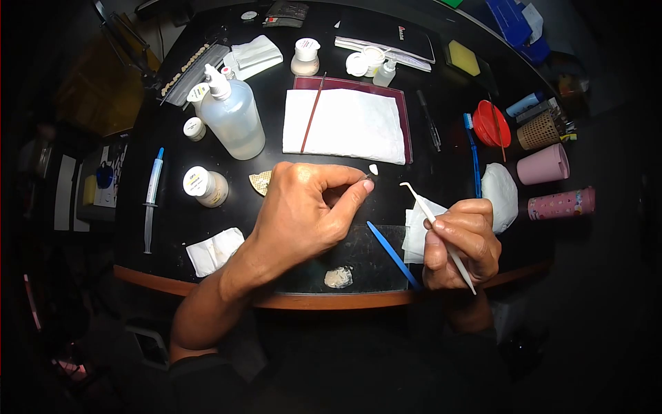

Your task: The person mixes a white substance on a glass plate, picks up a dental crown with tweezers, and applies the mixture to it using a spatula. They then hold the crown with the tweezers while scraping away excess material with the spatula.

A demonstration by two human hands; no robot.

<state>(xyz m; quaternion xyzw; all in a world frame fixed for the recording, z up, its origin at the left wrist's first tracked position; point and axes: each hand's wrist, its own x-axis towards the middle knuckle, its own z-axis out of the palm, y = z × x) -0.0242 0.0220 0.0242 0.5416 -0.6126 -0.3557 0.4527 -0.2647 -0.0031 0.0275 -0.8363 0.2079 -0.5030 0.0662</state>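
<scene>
My left hand (300, 210) reaches over the middle of the black table, thumb and forefinger pinched. Above that pinch stands a small white tooth-shaped piece (373, 169), apparently on a short dark stub mostly covered by the fingertips. In my right hand (463, 245) is a slim white dental hand instrument (422, 203), held like a pen. Its bent tip points toward the tooth piece, with a gap between them. Below the hands lie a blue-handled tool (393, 254) and a lump of whitish material (338, 277). A folded white tissue (418, 234) lies partly behind my right hand.
A squeeze bottle (234, 121) and a powder jar (207, 188) stand left, beside a syringe (152, 200). A thin red brush (314, 114) crosses a white paper towel (345, 124). Right are a blue toothbrush (474, 155), red bowl (491, 124) and pink cups (543, 164).
</scene>
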